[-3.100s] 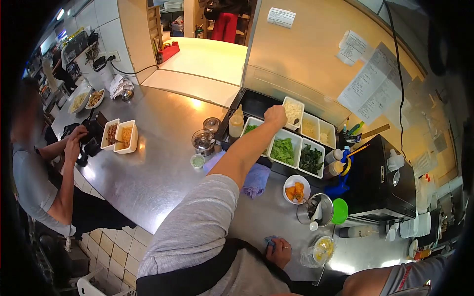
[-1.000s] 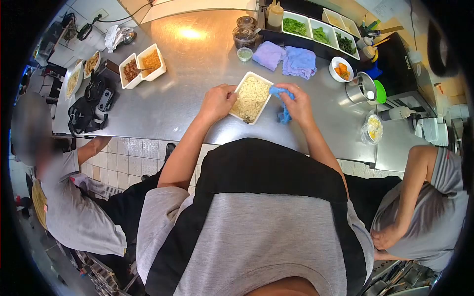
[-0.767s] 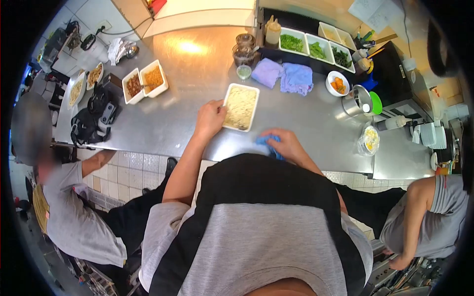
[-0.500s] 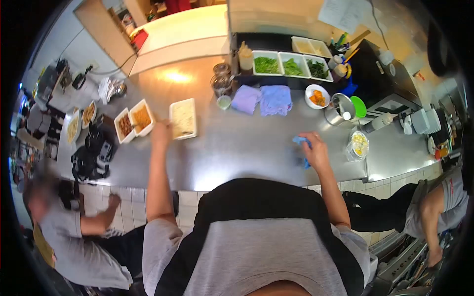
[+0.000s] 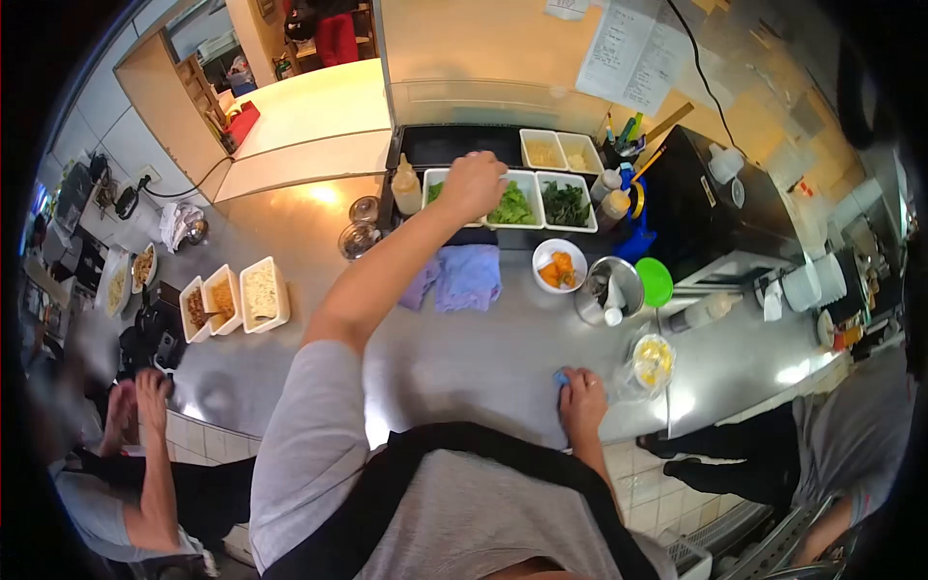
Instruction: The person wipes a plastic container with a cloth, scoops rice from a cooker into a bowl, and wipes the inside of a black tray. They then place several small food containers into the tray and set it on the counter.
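My left hand [image 5: 474, 186] reaches over the white containers of green leaves [image 5: 512, 206], its fingers curled together above them. Whatever they hold, if anything, is hidden. Low on the steel counter, my right hand [image 5: 583, 398] has its fingers closed round a small blue cloth-like piece [image 5: 561, 377]. Dark leafy greens [image 5: 565, 205] fill the container to the right. A folded purple cloth [image 5: 468, 277] lies below my left wrist. At the left stand white containers of shredded pale food [image 5: 260, 290], orange food [image 5: 223, 298] and brown food [image 5: 196, 309].
A bowl of orange pieces [image 5: 559, 267], a metal pot [image 5: 611, 290], a green lid [image 5: 654, 281] and a plastic-wrapped bowl [image 5: 652, 362] stand at the right. A squeeze bottle [image 5: 406, 187] is beside the greens. One person [image 5: 145, 483] is at lower left, another [image 5: 841, 435] at right.
My left hand has moved from the pale shredded food to the greens. That container now stands close beside the orange one. Less blue shows at my right hand. The view has shifted.
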Action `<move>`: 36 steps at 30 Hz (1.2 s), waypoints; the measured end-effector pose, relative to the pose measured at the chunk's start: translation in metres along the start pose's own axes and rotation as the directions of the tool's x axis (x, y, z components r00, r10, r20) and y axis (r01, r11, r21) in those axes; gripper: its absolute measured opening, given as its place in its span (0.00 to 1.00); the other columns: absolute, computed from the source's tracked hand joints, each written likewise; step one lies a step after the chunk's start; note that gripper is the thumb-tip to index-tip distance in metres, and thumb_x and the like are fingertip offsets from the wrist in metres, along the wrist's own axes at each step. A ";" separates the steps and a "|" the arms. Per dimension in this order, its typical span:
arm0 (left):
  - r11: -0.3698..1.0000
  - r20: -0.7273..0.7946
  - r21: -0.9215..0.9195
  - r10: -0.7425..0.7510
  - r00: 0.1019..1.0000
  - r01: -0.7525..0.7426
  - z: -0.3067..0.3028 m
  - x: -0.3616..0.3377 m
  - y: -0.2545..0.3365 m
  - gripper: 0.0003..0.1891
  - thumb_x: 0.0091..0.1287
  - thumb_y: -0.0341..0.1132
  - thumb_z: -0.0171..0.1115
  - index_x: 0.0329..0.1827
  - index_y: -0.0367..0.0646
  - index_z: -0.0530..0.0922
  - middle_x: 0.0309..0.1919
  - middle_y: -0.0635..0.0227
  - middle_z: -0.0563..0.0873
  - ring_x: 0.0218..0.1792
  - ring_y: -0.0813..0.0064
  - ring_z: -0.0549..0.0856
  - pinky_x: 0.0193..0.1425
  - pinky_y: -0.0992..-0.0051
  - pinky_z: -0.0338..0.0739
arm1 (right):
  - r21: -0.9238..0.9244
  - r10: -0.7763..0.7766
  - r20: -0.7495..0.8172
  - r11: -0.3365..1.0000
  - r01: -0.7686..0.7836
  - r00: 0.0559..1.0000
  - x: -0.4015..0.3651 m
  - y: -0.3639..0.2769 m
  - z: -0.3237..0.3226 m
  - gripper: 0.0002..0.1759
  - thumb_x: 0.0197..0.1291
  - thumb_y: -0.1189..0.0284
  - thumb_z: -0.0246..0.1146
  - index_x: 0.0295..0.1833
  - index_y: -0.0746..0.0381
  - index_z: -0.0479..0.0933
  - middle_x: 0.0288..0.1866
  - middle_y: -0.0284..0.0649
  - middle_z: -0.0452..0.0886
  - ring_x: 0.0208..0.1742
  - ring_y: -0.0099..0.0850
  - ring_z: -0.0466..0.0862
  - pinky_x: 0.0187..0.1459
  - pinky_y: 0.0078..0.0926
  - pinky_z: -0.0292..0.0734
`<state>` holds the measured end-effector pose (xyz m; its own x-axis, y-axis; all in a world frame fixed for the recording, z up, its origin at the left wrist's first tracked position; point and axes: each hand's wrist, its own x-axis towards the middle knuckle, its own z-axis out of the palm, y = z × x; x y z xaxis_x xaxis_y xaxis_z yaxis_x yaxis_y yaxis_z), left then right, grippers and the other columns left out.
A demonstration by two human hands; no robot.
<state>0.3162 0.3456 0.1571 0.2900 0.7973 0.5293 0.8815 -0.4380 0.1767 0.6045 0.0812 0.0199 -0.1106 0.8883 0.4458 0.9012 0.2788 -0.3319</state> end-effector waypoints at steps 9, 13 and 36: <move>0.711 0.318 0.006 -0.668 0.673 0.703 0.136 0.124 0.002 0.15 0.58 0.37 0.57 0.43 0.41 0.84 0.46 0.53 0.85 0.51 0.55 0.83 0.52 0.63 0.78 | 0.107 0.002 0.013 0.994 -0.003 1.000 0.005 0.011 0.003 0.16 0.43 0.78 0.63 0.42 0.54 0.80 0.40 0.39 0.79 0.41 0.40 0.80 0.40 0.36 0.76; 0.667 0.306 -0.060 -0.696 0.650 0.743 0.143 0.127 0.000 0.15 0.58 0.37 0.57 0.44 0.40 0.84 0.47 0.51 0.84 0.51 0.54 0.83 0.53 0.62 0.78 | 0.129 -0.003 0.048 0.992 -0.003 0.999 0.006 0.017 0.004 0.17 0.42 0.78 0.63 0.42 0.54 0.80 0.40 0.39 0.79 0.41 0.40 0.80 0.40 0.37 0.76; 0.973 0.384 -0.050 -0.191 0.903 0.227 -0.112 -0.174 -0.026 0.12 0.64 0.42 0.57 0.33 0.41 0.79 0.26 0.53 0.82 0.30 0.52 0.81 0.35 0.58 0.73 | 0.217 0.083 0.179 0.969 -0.121 0.980 0.010 0.012 0.009 0.13 0.53 0.75 0.59 0.46 0.57 0.78 0.40 0.42 0.80 0.40 0.41 0.80 0.41 0.35 0.75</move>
<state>0.2009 0.1716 0.1536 0.2367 0.9635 0.1253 0.9045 -0.2656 0.3336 0.6101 0.0969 0.0128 -0.1090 0.9594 0.2603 0.7956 0.2412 -0.5558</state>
